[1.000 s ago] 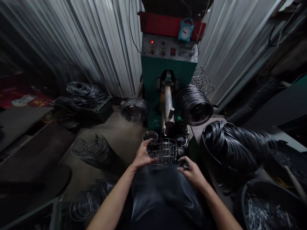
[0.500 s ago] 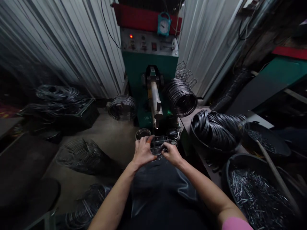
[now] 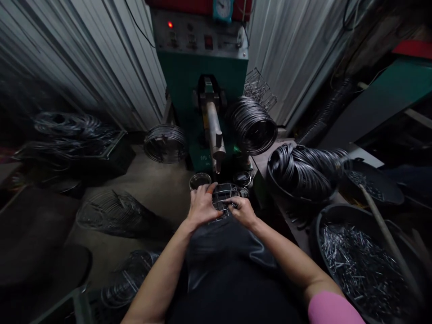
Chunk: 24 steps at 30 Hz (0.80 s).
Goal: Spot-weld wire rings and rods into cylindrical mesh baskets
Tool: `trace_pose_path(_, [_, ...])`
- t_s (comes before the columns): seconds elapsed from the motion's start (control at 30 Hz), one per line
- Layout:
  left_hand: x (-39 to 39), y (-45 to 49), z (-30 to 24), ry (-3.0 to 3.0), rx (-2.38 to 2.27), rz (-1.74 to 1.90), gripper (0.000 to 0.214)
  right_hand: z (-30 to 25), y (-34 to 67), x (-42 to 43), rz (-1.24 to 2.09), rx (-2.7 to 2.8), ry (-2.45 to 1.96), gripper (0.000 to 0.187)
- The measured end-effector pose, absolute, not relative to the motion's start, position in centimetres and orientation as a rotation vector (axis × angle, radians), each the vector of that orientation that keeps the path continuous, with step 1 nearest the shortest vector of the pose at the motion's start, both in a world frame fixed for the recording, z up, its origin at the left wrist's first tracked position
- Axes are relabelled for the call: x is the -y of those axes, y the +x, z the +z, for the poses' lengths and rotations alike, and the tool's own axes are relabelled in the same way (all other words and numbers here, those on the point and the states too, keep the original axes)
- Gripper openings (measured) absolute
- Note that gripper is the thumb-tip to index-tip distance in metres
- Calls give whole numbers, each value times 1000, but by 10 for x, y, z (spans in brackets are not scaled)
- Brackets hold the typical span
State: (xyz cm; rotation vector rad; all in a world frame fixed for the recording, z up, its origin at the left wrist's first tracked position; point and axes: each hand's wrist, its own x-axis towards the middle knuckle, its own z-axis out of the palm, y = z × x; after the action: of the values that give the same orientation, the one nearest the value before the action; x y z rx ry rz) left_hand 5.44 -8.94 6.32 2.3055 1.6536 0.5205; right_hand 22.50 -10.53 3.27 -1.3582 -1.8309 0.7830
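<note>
A round wire frame (image 3: 222, 192) with crossing rods sits over my lap, just below the green machine's welding arm (image 3: 215, 130). My left hand (image 3: 201, 206) is closed on its left side, fingers over the top and thumb at the lower edge. An orange band shows on one finger. My right hand (image 3: 243, 211) is at the frame's right side, its fingers pinched together. They seem to hold small metal pieces, too small to name for certain. The tip of the welding arm stands above the frame, apart from it.
Rings of bent wire hang on both sides of the machine (image 3: 202, 63). To the right stand a basin of wire coils (image 3: 300, 180) and a tub of short metal rods (image 3: 357, 265) with a stick across it. Wire cages (image 3: 111, 211) lie on the floor at left.
The camera view has tilted down, so the machine appears higher. My left hand keeps its hold on the wire frame; my right fingers have shifted slightly against it.
</note>
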Motion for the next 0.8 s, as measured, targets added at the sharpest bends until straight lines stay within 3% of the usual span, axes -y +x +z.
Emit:
trace_pose_path(0.23, [97,54,61,2293,-1633,522,85,47,236,109,1016,1996,-1289,28])
trace_pose_path(0.47, [101,49,64,2297,-1641,566,86,57,240,117,891,2215,-1161,33])
trace_pose_path(0.8, [96,52,65,2253,-1652,537,85,39,235,110,647,2291,-1156,23])
